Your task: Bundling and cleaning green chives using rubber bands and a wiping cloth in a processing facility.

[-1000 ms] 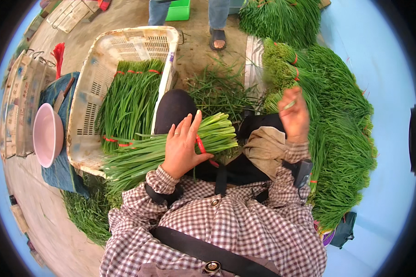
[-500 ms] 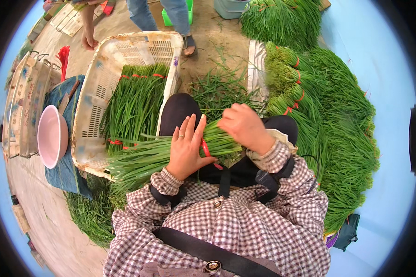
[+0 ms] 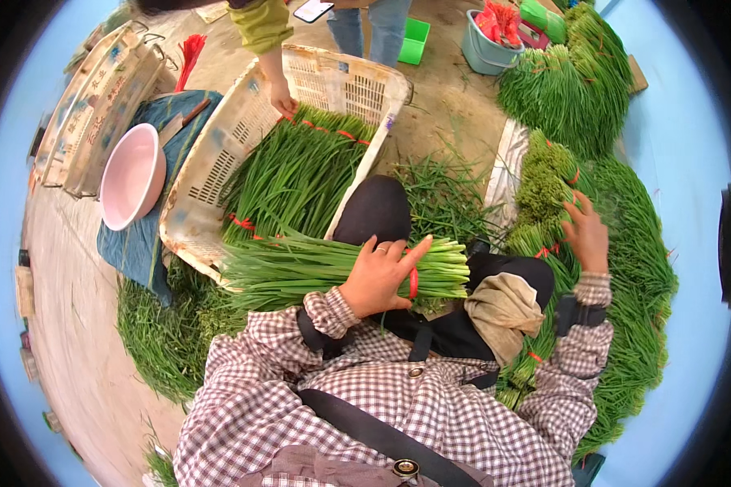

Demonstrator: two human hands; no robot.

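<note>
A bunch of garlic chives [image 3: 300, 268] lies across my lap, its pale cut ends pointing right and a red tie round it near those ends. My left hand [image 3: 379, 276], with a ring on one finger, grips it from above beside the tie. Out to the right, my right hand [image 3: 586, 234] is open, fingers apart and curved, over the stacked chive bunches [image 3: 544, 188]. Nothing shows in its fingers; whether they touch the stack I cannot tell.
A dirty white plastic crate [image 3: 193, 213] ahead holds tied chives; another person's hand [image 3: 283, 99] reaches into it. A pink basin [image 3: 132, 177] stands on blue cloth at left. Loose leaves [image 3: 439, 195] litter the floor. A grey-blue bucket [image 3: 487, 58] with red ties stands far right.
My right hand has left the bunch's cut ends and moved right to the stack. The left hand stays on the bunch. The other person's hand has come into the crate. The view has shifted.
</note>
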